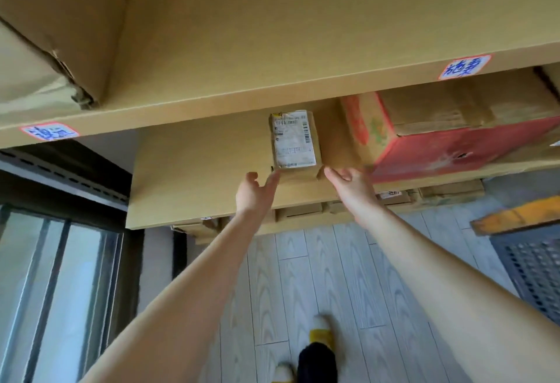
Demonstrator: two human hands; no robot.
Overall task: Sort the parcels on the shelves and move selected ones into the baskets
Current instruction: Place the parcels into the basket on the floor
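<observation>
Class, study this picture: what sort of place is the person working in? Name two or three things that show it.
Probably a parcel storeroom or sorting point: deep shelves with handwritten labels on their edges, a small parcel bearing a printed shipping label, and a grey basket on the floor.

The shelf is pale tan. The small parcel is brown cardboard, its white label printed black with barcodes. The box is red and tan with green marks. The shelf tags are white, red-edged, with blue handwriting. The floor is pale grey wood grain. The basket is dark grey mesh with an orange rim.
</observation>
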